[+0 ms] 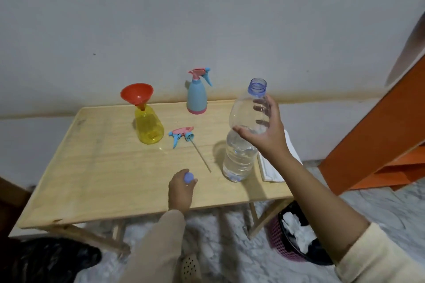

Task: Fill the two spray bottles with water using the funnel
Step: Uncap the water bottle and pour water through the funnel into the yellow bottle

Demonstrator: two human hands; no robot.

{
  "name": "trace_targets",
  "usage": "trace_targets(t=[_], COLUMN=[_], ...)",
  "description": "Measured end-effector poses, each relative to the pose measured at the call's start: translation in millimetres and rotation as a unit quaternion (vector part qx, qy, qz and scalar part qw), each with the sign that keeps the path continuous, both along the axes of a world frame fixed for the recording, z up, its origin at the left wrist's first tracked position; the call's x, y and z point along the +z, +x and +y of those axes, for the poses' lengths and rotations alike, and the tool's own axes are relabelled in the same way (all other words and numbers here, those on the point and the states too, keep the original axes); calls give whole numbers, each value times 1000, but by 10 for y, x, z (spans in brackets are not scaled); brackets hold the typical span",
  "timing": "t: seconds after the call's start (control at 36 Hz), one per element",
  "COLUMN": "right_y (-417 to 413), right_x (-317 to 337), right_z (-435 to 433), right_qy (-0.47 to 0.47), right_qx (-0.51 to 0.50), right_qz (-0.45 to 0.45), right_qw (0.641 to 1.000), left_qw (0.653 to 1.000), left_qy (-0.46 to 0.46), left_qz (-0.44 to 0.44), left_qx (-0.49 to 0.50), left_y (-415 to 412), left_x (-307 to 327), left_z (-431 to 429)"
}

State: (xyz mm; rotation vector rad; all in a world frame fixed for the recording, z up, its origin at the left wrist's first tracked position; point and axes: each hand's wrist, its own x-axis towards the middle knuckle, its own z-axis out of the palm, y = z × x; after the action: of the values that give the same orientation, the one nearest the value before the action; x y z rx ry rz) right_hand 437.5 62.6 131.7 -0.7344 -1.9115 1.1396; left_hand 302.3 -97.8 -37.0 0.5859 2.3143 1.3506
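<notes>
A clear water bottle (pixel 241 151), uncapped and about half full, stands on the wooden table (pixel 96 167). My right hand (pixel 264 131) grips its upper body. My left hand (pixel 181 188) holds the blue bottle cap (pixel 189 177) just above the table's front part. A yellow spray bottle (pixel 149 125) stands at the back left with a red funnel (pixel 137 94) in its neck. Its pink-and-blue spray head (pixel 181 134) with a dip tube lies beside it on the table. A blue spray bottle (pixel 197 96) with its head on stands at the back by the wall.
White folded paper (pixel 269 167) lies on the table's right edge behind the water bottle. A purple waste basket (pixel 282 241) with white paper sits on the floor at the right. An orange shelf (pixel 379 140) stands at the far right. A black bag (pixel 50 259) lies lower left.
</notes>
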Motion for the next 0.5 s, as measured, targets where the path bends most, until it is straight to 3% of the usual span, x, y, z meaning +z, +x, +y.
trace_targets(t=[0.25,0.5], right_y=[-39,-22], right_x=[-128,-164], right_z=[-35,-83], right_qy=[-2,-32], right_qx=[-14,6], right_qz=[43,65], right_qw=[999,997], left_qw=[997,995], left_qy=[4,-7], left_qz=[76,64], left_qx=[-24,-82], left_y=[-18,-48], left_x=[-254,-167], left_z=[8,-13])
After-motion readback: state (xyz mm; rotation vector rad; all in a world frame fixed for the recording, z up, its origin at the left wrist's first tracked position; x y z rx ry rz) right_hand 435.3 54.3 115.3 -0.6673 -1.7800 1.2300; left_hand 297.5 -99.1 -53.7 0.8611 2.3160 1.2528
